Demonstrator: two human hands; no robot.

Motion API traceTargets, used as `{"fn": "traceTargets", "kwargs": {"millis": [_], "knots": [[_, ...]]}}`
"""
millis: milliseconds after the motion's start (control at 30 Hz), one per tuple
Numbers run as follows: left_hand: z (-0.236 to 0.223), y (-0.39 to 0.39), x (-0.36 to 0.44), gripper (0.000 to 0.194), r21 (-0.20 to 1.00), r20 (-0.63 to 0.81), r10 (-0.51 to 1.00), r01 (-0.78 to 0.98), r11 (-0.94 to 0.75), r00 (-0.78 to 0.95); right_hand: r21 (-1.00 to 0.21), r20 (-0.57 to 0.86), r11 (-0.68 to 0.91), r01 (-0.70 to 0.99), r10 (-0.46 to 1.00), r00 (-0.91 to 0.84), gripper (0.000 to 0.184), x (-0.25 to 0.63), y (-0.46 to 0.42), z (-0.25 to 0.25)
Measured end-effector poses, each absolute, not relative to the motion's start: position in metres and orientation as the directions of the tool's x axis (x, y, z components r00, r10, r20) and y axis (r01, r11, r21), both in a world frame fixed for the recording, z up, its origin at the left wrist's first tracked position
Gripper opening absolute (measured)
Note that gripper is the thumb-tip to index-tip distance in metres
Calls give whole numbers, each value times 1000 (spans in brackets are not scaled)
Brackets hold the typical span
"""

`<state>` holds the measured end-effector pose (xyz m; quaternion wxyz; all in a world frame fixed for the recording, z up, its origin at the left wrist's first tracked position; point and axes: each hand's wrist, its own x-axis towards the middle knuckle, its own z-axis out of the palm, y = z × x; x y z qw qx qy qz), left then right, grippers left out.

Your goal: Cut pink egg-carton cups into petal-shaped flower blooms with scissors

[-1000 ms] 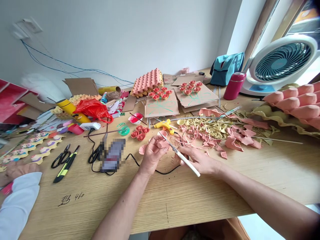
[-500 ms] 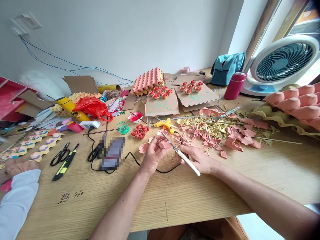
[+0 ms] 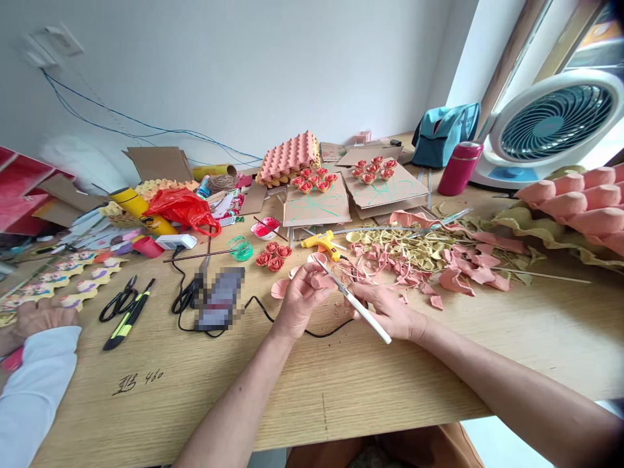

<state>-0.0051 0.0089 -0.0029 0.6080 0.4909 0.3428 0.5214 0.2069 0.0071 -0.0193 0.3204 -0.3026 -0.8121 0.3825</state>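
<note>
My left hand pinches a small pink piece of egg carton over the middle of the table. My right hand grips white-handled scissors, whose blades lie against the pink piece. Just beyond my hands rests a yellow glue gun. Some cut pink carton petals lie beside my left hand, and behind them sits a cluster of red paper flowers. To the right spreads a heap of pink and yellow carton scraps.
Black scissors and a utility knife lie to the left, near a co-worker's sleeve. Cardboard with red flowers stands behind. A fan, a red flask and egg trays occupy the right.
My hands, the scissors and the pink piece stay almost in place. The co-worker's hand at the far left has shifted slightly up and to the right.
</note>
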Motion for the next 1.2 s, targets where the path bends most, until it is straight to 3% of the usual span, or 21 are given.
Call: {"fn": "traceTargets", "kwargs": {"millis": [500,1200], "knots": [[0,10,-7,49,924,138,972,-377,-58,189,-818,282,514,260,751,-597,29,207,5,-12],[2,12,-10,43,872,153,975,-486,-56,163,-764,303,565,311,740,-600,32,208,2,-5]]}}
